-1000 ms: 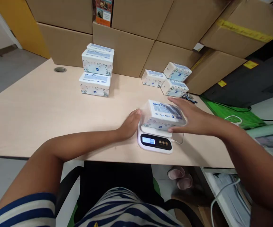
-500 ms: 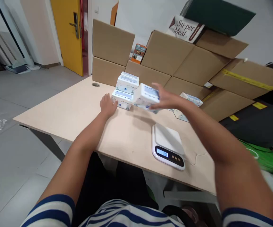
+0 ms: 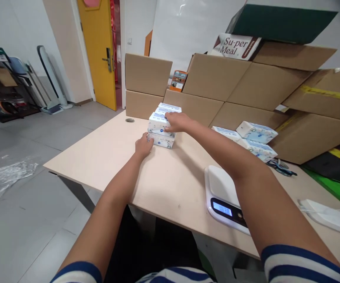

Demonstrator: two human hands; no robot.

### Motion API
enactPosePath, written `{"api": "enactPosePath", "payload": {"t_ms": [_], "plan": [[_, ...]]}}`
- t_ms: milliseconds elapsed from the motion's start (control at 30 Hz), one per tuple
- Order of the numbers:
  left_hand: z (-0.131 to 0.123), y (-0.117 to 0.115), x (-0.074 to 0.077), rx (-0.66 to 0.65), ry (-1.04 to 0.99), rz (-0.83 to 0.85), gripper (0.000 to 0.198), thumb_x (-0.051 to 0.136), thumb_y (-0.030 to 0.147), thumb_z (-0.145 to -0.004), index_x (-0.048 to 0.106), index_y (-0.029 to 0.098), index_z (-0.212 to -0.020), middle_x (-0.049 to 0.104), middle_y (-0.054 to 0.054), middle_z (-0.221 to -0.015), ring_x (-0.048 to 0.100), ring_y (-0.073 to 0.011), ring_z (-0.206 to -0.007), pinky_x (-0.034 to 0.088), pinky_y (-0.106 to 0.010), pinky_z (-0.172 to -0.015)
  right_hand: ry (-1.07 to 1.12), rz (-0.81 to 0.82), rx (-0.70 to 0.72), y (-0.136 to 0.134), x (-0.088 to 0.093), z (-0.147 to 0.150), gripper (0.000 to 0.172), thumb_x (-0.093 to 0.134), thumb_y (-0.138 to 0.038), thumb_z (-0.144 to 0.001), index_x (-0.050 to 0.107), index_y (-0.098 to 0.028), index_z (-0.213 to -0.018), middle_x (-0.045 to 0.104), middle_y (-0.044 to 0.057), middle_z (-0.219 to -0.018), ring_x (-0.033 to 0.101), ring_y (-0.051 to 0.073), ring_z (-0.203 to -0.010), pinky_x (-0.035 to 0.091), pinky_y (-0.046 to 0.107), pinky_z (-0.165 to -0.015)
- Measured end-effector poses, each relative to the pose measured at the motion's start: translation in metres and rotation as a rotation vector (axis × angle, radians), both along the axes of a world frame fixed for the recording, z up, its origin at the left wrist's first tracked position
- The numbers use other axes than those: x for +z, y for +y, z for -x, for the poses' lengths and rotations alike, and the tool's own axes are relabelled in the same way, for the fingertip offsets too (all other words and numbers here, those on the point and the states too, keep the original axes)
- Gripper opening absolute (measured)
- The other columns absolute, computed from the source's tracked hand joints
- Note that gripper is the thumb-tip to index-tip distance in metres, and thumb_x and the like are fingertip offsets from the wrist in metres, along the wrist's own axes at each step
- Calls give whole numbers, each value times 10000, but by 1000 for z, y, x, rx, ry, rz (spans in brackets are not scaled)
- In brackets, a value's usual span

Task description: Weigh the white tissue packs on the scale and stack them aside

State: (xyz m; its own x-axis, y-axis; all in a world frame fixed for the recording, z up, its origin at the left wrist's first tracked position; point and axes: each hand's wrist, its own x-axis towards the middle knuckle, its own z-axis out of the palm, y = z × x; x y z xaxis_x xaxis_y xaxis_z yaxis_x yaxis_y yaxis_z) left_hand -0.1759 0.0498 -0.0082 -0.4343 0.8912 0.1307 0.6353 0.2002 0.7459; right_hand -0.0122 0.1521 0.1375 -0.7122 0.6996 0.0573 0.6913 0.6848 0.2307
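Note:
Two white tissue packs with blue print are stacked at the far left part of the table. My right hand grips the top tissue pack from its right side, thumb on the front and fingers over the top. Below it, my left hand holds the left end of the lower tissue pack. More tissue packs stand right behind this stack. Nearer to me lies a white digital scale with a lit display; my right forearm hides part of it.
Other tissue packs sit at the right, beside dark-framed glasses. Large cardboard boxes line the table's back edge. A white power strip lies at the right. Crumpled clear plastic is on the floor.
My right hand has carried a tissue pack leftward and set it onto the lower one. My left hand stays at the lower pack. The scale's reading has changed; the view has shifted.

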Motion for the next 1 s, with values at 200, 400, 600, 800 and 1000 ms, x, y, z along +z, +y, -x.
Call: {"api": "enactPosePath", "payload": {"t_ms": [200, 400, 600, 800, 1000], "plan": [[-3, -2, 0, -31, 33, -6, 777, 501, 449, -1137, 401, 153, -1848, 703, -172, -1753, 646, -410, -1663, 427, -551, -1433, -40, -86, 51, -6, -6, -1, 554, 744, -439, -1067, 675, -137, -1527, 766, 279, -1553, 704, 442, -1441, 590, 508, -1136], [-5, -4, 3, -76, 71, -45, 920, 517, 423, -1119, 195, 111, -1922, 552, -211, -1879, 594, -417, -1707, 462, -564, -1416, -40, -103, 22, -12, -5, -3, 611, 734, -396, -1054, 648, -100, -1582, 800, 305, -1501, 750, 465, -1392, 599, 525, -1131], [-6, -2, 5, -75, 111, -70, 938, 520, 379, -1095, 191, 80, -1921, 576, -254, -1845, 589, -448, -1701, 468, -601, -1407, -8, -95, -8, -22, -4, 1, 629, 680, -331, -1072, 606, -78, -1643, 771, 313, -1561, 735, 474, -1423, 565, 559, -1203], [-6, -4, 9, -89, 123, -46, 988, 558, 370, -1070, 162, 77, -1927, 550, -273, -1857, 557, -452, -1730, 436, -609, -1431, 213, 14, 9, -20, -17, -9, 709, 668, -432, -1104, 552, -103, -1721, 591, 273, -1814, 538, 469, -1659, 424, 625, -1383], [-4, -5, 9, -90, 85, -16, 986, 582, 377, -1092, 138, 92, -1925, 455, -241, -1934, 538, -455, -1747, 438, -601, -1442, 577, -287, -94, 25, -42, -75, 703, 536, -562, -1163, 460, -294, -1809, 321, 152, -1988, 200, 432, -1885, 103, 804, -1505]]}}
